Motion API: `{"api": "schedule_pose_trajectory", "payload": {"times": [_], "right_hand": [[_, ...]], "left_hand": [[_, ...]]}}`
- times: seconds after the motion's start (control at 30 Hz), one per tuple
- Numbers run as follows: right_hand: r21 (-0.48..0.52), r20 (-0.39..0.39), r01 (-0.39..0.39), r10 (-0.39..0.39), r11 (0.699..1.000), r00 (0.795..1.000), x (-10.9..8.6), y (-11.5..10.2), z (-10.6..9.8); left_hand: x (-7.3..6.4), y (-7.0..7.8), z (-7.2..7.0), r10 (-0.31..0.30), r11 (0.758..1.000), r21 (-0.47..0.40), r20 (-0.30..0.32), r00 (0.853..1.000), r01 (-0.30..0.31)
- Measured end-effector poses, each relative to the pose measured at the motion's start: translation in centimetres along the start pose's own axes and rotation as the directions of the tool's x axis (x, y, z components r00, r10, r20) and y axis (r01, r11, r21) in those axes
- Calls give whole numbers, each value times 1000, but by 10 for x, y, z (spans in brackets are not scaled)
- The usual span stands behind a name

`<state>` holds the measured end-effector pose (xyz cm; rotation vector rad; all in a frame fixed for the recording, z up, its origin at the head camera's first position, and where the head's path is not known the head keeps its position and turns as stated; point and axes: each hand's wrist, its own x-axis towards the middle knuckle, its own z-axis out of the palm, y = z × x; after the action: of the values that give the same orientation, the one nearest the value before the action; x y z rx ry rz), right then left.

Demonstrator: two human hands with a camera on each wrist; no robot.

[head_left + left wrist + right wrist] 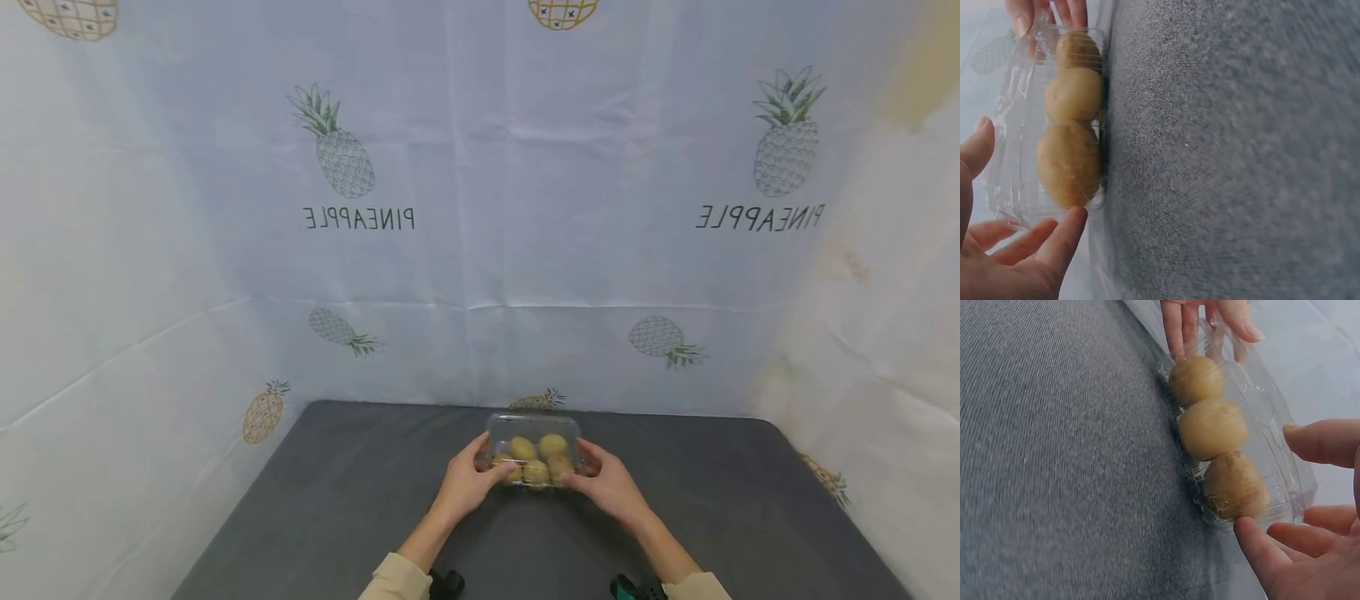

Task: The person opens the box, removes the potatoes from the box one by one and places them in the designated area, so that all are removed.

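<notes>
A clear plastic container [534,418] sits near the back of the grey table, with several round, yellow-brown pieces of produce [536,472] inside that look like potatoes. My left hand [467,482] grips its left end, and my right hand [611,485] grips the right end. From above, both thumbs reach over the front corners while the other fingers lie along the sides. In the left wrist view, fingertips [1075,215] meet the container's lower end beside a potato. The right wrist view shows fingertips [1246,528] at the opposite end, low on the wall.
The dark grey tabletop [337,475] spreads out on both sides of the container. Pale cloth [480,167] printed with pineapples hangs behind the table's back edge and along both sides. Dark devices [447,585] show at the wrists, below beige sleeves [397,578].
</notes>
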<state>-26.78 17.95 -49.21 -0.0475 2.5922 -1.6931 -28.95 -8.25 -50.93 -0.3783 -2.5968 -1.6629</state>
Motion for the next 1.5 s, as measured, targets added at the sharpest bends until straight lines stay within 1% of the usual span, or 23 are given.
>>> {"api": "schedule_pose_trajectory", "payload": {"times": [0.13,0.2,0.27,0.33,0.4,0.57,0.77,0.83,0.93,1.03,1.13,1.3,1.5], "right_hand": [[-71,-15,2,-4,997,1000,0,2,-3],[-143,-29,16,-21,990,999,0,0,-5],[-217,-42,41,-52,975,998,-1,-3,-7],[-291,-52,76,-95,954,994,-3,-6,-8],[-344,-51,119,-145,931,988,-5,-10,-8],[-452,-5,224,-254,863,967,-5,-15,-5],[-567,51,284,-311,773,949,2,-14,2],[-580,64,300,-325,757,944,4,-12,4],[-590,69,313,-340,744,938,6,-11,5],[-587,63,313,-344,746,937,7,-9,5],[-590,59,309,-342,746,938,9,-8,5],[-608,53,304,-345,733,937,12,-7,4],[-643,36,291,-351,709,936,12,-9,7]], "left_hand": [[1,3,4,6,999,39,0,1000,-6],[2,5,5,9,997,75,-6,1000,-9],[3,7,6,7,995,104,-14,1000,-6],[3,8,6,4,993,122,-22,1000,-1],[3,9,7,-3,991,133,-29,1000,7],[2,10,7,-13,988,152,-50,999,20],[3,9,7,2,986,165,-52,999,7],[3,8,6,5,986,169,-42,999,2],[3,8,4,-1,983,185,-15,1000,3],[3,9,2,-3,976,216,16,1000,0],[2,9,2,0,973,230,30,1000,-7],[1,8,4,15,972,233,19,1000,-19],[3,6,9,30,961,275,-15,999,-24]]}}
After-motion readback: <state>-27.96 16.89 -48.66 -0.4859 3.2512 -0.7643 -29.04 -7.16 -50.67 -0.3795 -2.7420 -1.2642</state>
